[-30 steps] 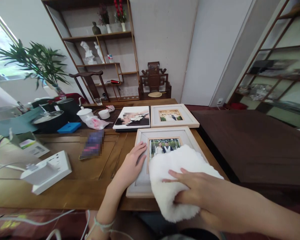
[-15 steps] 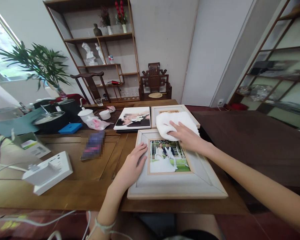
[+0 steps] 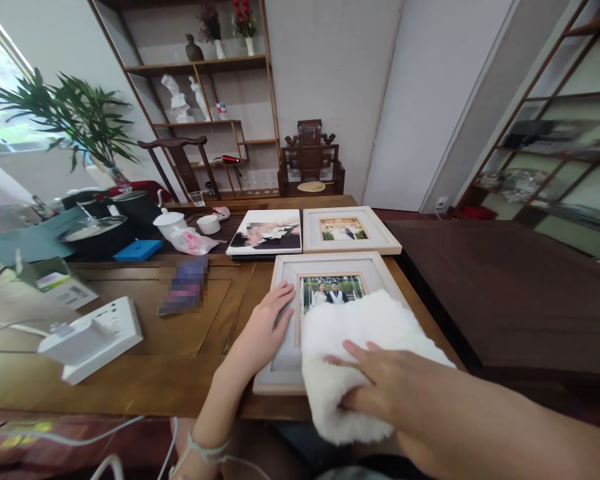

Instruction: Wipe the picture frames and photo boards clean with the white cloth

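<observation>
A picture frame (image 3: 285, 360) with a wide pale mat and light wood edge lies flat on the wooden table in front of me. It holds a photo (image 3: 313, 288) of two people outdoors, whose lower part is covered. My left hand (image 3: 270, 327) rests on the frame's left side, fingers stretched out. My right hand (image 3: 380, 380) grips a fluffy white cloth (image 3: 360, 327), with the thumb tucked under a fold. The cloth lies over the lower right of the frame and hangs past its near edge.
Beyond lie a second framed photo (image 3: 380, 230) and a white-edged photo panel (image 3: 265, 250). On the left are a white power strip (image 3: 105, 340), a small opened box (image 3: 65, 293), a blue box (image 3: 138, 250), a white teapot (image 3: 170, 223) and a black pot (image 3: 97, 233). A dark table (image 3: 510, 287) adjoins on the right.
My right hand has drawn the cloth from the frame's far edge toward me, down over its near right part. The second framed photo is now uncovered. My left hand stays in place.
</observation>
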A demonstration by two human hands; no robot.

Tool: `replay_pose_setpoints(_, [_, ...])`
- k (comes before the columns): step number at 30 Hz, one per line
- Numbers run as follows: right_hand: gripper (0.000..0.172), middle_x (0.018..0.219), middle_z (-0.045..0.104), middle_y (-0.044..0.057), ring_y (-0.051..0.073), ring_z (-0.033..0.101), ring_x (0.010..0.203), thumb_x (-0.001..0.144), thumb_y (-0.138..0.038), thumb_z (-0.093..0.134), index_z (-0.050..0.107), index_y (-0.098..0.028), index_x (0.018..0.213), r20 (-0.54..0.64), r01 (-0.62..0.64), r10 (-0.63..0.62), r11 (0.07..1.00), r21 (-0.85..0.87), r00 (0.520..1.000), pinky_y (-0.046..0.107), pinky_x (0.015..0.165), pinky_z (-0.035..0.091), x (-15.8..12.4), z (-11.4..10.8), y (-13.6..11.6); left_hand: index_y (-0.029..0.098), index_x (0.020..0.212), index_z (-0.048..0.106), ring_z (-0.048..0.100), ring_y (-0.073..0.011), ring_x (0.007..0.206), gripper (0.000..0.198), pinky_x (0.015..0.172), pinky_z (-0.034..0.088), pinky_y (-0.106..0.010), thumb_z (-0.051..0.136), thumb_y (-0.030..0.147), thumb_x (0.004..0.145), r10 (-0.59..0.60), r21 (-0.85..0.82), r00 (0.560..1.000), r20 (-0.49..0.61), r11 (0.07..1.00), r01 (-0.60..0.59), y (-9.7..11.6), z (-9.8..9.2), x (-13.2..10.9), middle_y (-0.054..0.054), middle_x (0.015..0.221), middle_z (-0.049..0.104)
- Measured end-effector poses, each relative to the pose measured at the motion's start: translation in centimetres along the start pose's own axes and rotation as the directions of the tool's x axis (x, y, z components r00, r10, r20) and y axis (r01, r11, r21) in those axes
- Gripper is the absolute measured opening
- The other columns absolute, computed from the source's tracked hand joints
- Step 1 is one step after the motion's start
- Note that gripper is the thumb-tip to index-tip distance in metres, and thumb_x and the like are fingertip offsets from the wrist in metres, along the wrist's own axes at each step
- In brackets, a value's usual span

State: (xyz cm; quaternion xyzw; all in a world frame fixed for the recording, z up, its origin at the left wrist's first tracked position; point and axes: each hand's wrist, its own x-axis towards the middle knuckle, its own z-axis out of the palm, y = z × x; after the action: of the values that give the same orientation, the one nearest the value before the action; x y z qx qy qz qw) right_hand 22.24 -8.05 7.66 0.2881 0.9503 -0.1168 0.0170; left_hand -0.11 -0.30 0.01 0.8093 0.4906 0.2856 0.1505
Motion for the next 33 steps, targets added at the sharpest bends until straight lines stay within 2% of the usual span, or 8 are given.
replay_pose_setpoints(2, [0.057, 0.132, 0.049, 0.008, 0.027, 0.046, 0.118, 0.059, 0.001, 0.043, 0.06, -0.022, 0.108, -0.027, 0.018, -0.017, 0.999, 0.032, 0.999, 0.04, 0.097, 0.038, -0.2, 0.3, -0.5, 0.015, 0.118, 0.056, 0.04, -0.0207, 0.127, 0.036, 0.106, 0.032, -0.041, 0.04, 0.023, 0.087, 0.002, 0.004, 1.0, 0.001, 1.0, -0.002, 0.1, 0.0, 0.0, -0.009, 0.13, 0.052])
replay_pose_setpoints(5, [0.062, 0.139, 0.04, 0.008, 0.027, 0.03, 0.129, 0.057, 0.001, 0.043, 0.057, -0.02, 0.113, -0.105, 0.054, -0.048, 0.997, 0.049, 0.993, 0.045, 0.104, 0.028, 0.4, 1.7, 0.8, 0.016, 0.118, 0.056, 0.04, -0.0211, 0.126, 0.036, 0.106, 0.033, -0.042, 0.04, 0.022, 0.087, 0.011, -0.001, 1.0, 0.001, 1.0, -0.011, 0.1, -0.1, 0.0, -0.009, 0.13, 0.052])
replay_pose_setpoints(9, [0.07, 0.144, 0.031, 0.008, 0.027, 0.017, 0.134, 0.056, 0.006, 0.039, 0.053, -0.02, 0.119, -0.21, -0.018, 0.012, 0.999, -0.03, 0.978, 0.049, 0.106, 0.022, 2.4, 3.1, 5.2, 0.018, 0.118, 0.056, 0.04, -0.0215, 0.126, 0.036, 0.106, 0.033, -0.043, 0.04, 0.024, 0.087, 0.009, -0.009, 1.0, -0.004, 1.0, -0.01, 0.2, -0.2, 0.0, -0.008, 0.129, 0.053])
replay_pose_setpoints(14, [0.074, 0.145, 0.028, 0.01, 0.029, 0.013, 0.134, 0.055, 0.011, 0.037, 0.05, -0.017, 0.123, -0.358, -0.201, 0.119, 0.958, -0.204, 0.926, 0.052, 0.104, 0.022, 5.8, 2.6, 11.2, 0.015, 0.118, 0.056, 0.04, -0.0211, 0.127, 0.036, 0.106, 0.032, -0.041, 0.04, 0.024, 0.087, -0.009, -0.018, 1.0, 0.003, 1.0, 0.009, 0.2, -0.2, -0.1, -0.009, 0.13, 0.051])
replay_pose_setpoints(18, [0.074, 0.146, 0.025, 0.01, 0.035, 0.007, 0.134, 0.057, 0.013, 0.036, 0.049, -0.017, 0.124, -0.345, -0.237, 0.135, 0.932, -0.273, 0.929, 0.059, 0.102, 0.017, 7.6, 2.2, 12.9, 0.017, 0.118, 0.056, 0.04, -0.021, 0.127, 0.035, 0.106, 0.033, -0.042, 0.039, 0.023, 0.087, -0.005, -0.032, 1.0, -0.008, 0.999, 0.005, 0.3, -0.2, -0.1, -0.008, 0.13, 0.052])
replay_pose_setpoints(22, [0.07, 0.144, 0.03, 0.01, 0.037, 0.011, 0.133, 0.059, 0.011, 0.039, 0.053, -0.017, 0.122, -0.256, -0.202, 0.148, 0.959, -0.199, 0.955, 0.061, 0.1, 0.019, 7.1, 2.5, 11.4, 0.018, 0.118, 0.056, 0.04, -0.0209, 0.126, 0.035, 0.106, 0.033, -0.042, 0.04, 0.023, 0.087, -0.008, -0.031, 1.0, -0.006, 0.999, 0.008, 0.2, -0.1, -0.1, -0.008, 0.13, 0.052])
replay_pose_setpoints(27, [0.067, 0.142, 0.034, 0.006, 0.033, 0.021, 0.132, 0.059, 0.006, 0.04, 0.055, -0.022, 0.119, -0.13, -0.081, 0.075, 0.996, -0.044, 0.989, 0.056, 0.1, 0.027, 3.5, 2.1, 6.4, 0.017, 0.118, 0.056, 0.04, -0.0205, 0.126, 0.035, 0.106, 0.032, -0.042, 0.04, 0.022, 0.087, -0.001, -0.009, 1.0, -0.011, 1.0, 0.001, 0.2, 0.0, -0.1, -0.008, 0.13, 0.052])
replay_pose_setpoints(33, [0.051, 0.131, 0.049, 0.008, 0.03, 0.046, 0.117, 0.063, -0.003, 0.047, 0.06, -0.02, 0.11, -0.033, 0.045, -0.043, 0.997, 0.057, 0.999, 0.046, 0.101, 0.032, 0.0, 0.5, 0.7, 0.014, 0.118, 0.055, 0.039, -0.02, 0.127, 0.036, 0.107, 0.031, -0.04, 0.04, 0.022, 0.087, -0.022, 0.002, 1.0, 0.008, 1.0, 0.022, 0.2, 0.0, 0.0, -0.01, 0.131, 0.051])
